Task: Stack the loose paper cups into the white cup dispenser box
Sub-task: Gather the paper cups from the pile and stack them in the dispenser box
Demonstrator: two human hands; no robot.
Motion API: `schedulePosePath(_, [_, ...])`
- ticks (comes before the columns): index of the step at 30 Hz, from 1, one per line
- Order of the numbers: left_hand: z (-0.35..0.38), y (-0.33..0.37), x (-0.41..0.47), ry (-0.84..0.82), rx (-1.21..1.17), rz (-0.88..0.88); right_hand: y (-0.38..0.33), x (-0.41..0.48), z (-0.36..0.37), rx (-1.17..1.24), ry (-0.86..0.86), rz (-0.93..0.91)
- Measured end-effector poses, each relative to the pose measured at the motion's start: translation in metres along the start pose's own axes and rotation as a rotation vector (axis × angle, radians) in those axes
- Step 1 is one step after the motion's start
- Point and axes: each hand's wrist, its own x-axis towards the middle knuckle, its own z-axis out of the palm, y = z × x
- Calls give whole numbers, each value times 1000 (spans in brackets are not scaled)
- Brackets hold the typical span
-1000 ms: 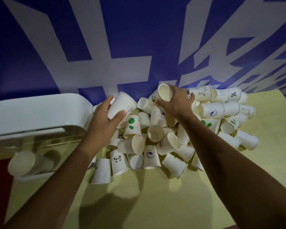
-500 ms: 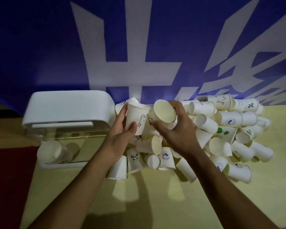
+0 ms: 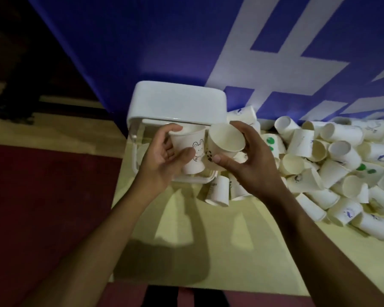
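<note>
- Right, both hands were up in front of the white cup dispenser box [image 3: 177, 105], each with 1 paper cup.
- The left hand [image 3: 164, 160] gripped the cartoon cup [image 3: 191, 147]: thumb curled across the front by the little animal drawing, fingers wrapped round the far side. That cup stood roughly upright, rim at the top.
- The right hand [image 3: 248, 165] held the tilted cup [image 3: 226, 140], fingers curled over its top and thumb pressed underneath. Its open mouth faced up toward the camera, and a dark print showed near its lower side.
- The 2 held cups sat side by side, rim against wall; whether they actually touched, I could not tell.
- The box sat at the back left corner of the yellow table [image 3: 231, 251], against the blue banner [image 3: 164, 41]. It had a white rounded top with a clear section below, and the hands covered most of that section.
- The pile of loose cups [image 3: 341, 165] sprawled to the right of the box, mostly on their sides, some with green dots, some with blue marks.
- 1 fallen cup [image 3: 218, 190] lay just in front of the box, below the right hand.
- The red floor [image 3: 42, 207] ran along the left of the table.
</note>
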Motion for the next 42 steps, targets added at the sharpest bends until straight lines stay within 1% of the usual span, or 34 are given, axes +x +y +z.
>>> schedulePosePath(4, [-54,10,-8,57,128,113,-17,4,36,4,-27,2])
schedulePosePath(7, [-93,13,-9,53,263,177,-30,5,56,-15,-42,0])
schedulePosePath(14, [-135,15,-11,97,436,174,-39,11,90,-25,-2,-39])
schedulePosePath(18, [-143,3,-9,109,451,190,-40,12,97,-34,9,-40])
schedulePosePath(22, [-138,-7,-4,83,484,229,-36,13,98,-50,15,-14])
schedulePosePath(34, [-121,-38,16,-20,759,251,-23,12,92,-81,3,12])
schedulePosePath(42, [-130,-63,26,-71,882,211,-16,7,93,-83,-6,-2])
